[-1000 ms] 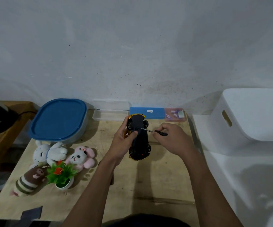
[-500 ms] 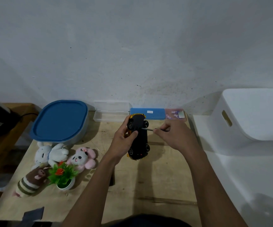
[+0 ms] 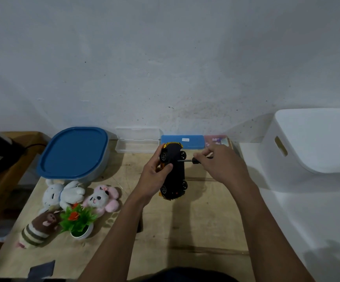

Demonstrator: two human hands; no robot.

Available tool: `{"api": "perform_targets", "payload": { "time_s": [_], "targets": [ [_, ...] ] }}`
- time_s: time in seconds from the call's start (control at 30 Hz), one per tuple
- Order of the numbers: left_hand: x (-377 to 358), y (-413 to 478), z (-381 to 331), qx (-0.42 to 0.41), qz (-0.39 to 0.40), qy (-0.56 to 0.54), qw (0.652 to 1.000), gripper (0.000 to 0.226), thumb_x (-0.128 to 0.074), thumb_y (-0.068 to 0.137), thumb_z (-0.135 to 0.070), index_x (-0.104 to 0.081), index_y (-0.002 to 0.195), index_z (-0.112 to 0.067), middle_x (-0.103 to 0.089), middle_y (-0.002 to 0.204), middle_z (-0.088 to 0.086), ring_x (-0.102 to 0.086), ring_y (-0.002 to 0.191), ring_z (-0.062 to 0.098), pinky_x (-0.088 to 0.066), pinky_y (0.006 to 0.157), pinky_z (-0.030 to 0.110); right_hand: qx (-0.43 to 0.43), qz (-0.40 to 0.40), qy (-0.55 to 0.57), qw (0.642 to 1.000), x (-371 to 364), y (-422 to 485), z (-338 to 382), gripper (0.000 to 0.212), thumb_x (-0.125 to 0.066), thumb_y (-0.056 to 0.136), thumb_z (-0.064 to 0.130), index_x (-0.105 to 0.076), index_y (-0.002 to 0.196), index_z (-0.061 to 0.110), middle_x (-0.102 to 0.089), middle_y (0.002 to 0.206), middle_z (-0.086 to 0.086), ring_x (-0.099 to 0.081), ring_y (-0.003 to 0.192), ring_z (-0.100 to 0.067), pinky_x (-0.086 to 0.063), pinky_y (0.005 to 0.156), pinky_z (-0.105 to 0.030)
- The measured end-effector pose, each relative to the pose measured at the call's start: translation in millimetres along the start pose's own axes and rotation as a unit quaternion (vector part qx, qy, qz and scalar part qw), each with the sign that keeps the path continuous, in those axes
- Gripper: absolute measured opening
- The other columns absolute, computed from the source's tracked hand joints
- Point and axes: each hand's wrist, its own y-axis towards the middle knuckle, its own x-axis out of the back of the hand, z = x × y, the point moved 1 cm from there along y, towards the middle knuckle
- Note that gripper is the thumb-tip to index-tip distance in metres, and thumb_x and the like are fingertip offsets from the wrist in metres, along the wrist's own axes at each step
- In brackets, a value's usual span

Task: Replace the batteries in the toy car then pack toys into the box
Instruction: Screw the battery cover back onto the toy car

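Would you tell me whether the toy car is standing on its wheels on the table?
No, the left hand holds the car with its underside facing the screwdriver.

This is looking like a room in a home rather than a workshop: a scuffed, speckled plaster wall (image 3: pixel 165 58) is rising straight behind a bare plywood bench (image 3: pixel 185 231), and soft toys, a white bunny (image 3: pixel 61 193), a pink plush (image 3: pixel 102 197) and a striped brown one (image 3: pixel 38 228), are lying near the bench's left edge beside a small plastic potted plant (image 3: pixel 77 218). Household storage is lining the bench's far edge, a blue-lidded tub (image 3: pixel 73 152), a clear case (image 3: pixel 137 139) and a blue case (image 3: pixel 182 141), while a white handled bin (image 3: pixel 315 143) is sitting on a white counter (image 3: pixel 307 220) off the right edge.
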Motion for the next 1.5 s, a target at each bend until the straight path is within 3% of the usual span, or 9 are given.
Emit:
{"api": "perform_targets", "payload": {
  "time_s": [0.2, 0.4, 0.5, 0.6, 0.83, 1.0, 1.13, 1.33, 1.5],
  "targets": [
    [3, -1, -3, -0.005, -0.018, -0.026, 0.999, 0.063, -0.055, 0.097, -0.003, -0.044, 0.137, -0.05, -0.07, 0.113, -0.015, -0.063, 0.106, 0.003, -0.053, 0.086, 0.022, 0.029, 0.103, 0.002, 0.994, 4, -2, 4, 0.03, -0.068, 0.084, 0.049, -0.051, 0.099, 0.029, -0.064, 0.091, 0.009, -0.062, 0.08, -0.011, -0.051, 0.07, -0.03],
    [6, 1, -3, -0.003, -0.025, -0.031, 0.999, 0.064, -0.056, 0.097, -0.005, -0.044, 0.137, -0.054, -0.07, 0.114, -0.012, -0.061, 0.11, 0.009, -0.053, 0.088, 0.028, 0.032, 0.052, 0.006, 0.998, 2, 4, 6, 0.035, -0.056, 0.091, 0.054, -0.069, 0.092, 0.021, -0.069, 0.088, 0.002, -0.064, 0.079, -0.014, -0.053, 0.072, -0.033],
    [9, 1, -2, -0.002, -0.024, -0.032, 0.999, 0.064, -0.057, 0.097, -0.006, -0.04, 0.145, -0.045, -0.069, 0.116, -0.009, -0.06, 0.115, 0.013, -0.053, 0.09, 0.029, 0.045, 0.063, -0.032, 0.997, 2, 0, 7, 0.035, -0.055, 0.091, 0.056, -0.06, 0.107, 0.025, -0.067, 0.095, 0.005, -0.062, 0.082, -0.013, -0.048, 0.065, -0.028],
    [10, 1, -3, 0.001, -0.029, -0.033, 0.999, 0.065, -0.056, 0.097, -0.005, -0.039, 0.146, -0.043, -0.069, 0.117, -0.011, -0.061, 0.115, 0.012, -0.054, 0.088, 0.025, 0.042, 0.098, -0.017, 0.994, 2, 1, 6, 0.032, -0.064, 0.087, 0.047, -0.047, 0.104, 0.027, -0.065, 0.098, 0.005, -0.061, 0.081, -0.013, -0.049, 0.066, -0.03],
    [8, 0, -11, -0.009, -0.039, -0.028, 0.999, 0.063, -0.055, 0.097, -0.005, -0.041, 0.134, -0.055, -0.07, 0.107, -0.026, -0.063, 0.106, 0.0, -0.054, 0.089, 0.024, 0.021, 0.055, 0.033, 0.998, 0, 2, 4, 0.03, -0.064, 0.087, 0.052, -0.059, 0.099, 0.026, -0.065, 0.089, 0.008, -0.062, 0.078, -0.009, -0.044, 0.058, -0.024],
    [4, -2, -14, -0.01, -0.035, -0.024, 0.999, 0.064, -0.054, 0.097, -0.004, -0.046, 0.125, -0.062, -0.071, 0.103, -0.021, -0.063, 0.101, 0.001, -0.055, 0.083, 0.024, 0.045, 0.05, -0.012, 0.998, -1, 1, 7, 0.035, -0.049, 0.094, 0.054, -0.065, 0.103, 0.024, -0.068, 0.094, 0.003, -0.063, 0.079, -0.011, -0.054, 0.072, -0.031],
    [7, -4, -17, -0.018, -0.04, -0.029, 0.999, 0.063, -0.054, 0.097, -0.003, -0.047, 0.124, -0.059, -0.071, 0.104, -0.022, -0.064, 0.103, -0.001, -0.054, 0.079, 0.02, 0.056, 0.111, 0.001, 0.992, 2, 0, 5, 0.026, -0.061, 0.09, 0.046, -0.049, 0.104, 0.027, -0.063, 0.095, 0.007, -0.062, 0.082, -0.011, -0.054, 0.073, -0.034],
    [11, -7, -22, -0.028, -0.05, -0.014, 0.998, 0.066, -0.054, 0.096, -0.002, -0.049, 0.12, -0.063, -0.071, 0.1, -0.018, -0.063, 0.096, -0.002, -0.054, 0.083, 0.021, 0.061, 0.089, -0.028, 0.994, 2, 5, 7, 0.04, -0.047, 0.096, 0.051, -0.071, 0.094, 0.019, -0.062, 0.072, 0.0, -0.061, 0.07, -0.02, -0.043, 0.06, -0.03],
    [16, -11, -26, -0.035, -0.052, -0.013, 0.998, 0.069, -0.054, 0.097, -0.003, -0.05, 0.113, -0.07, -0.071, 0.098, -0.021, -0.063, 0.096, -0.003, -0.055, 0.084, 0.022, 0.066, 0.105, 0.015, 0.992, -2, 0, 9, 0.032, -0.06, 0.087, 0.054, -0.052, 0.102, 0.026, -0.059, 0.092, 0.009, -0.061, 0.084, -0.015, -0.048, 0.072, -0.033]
  ]
}}
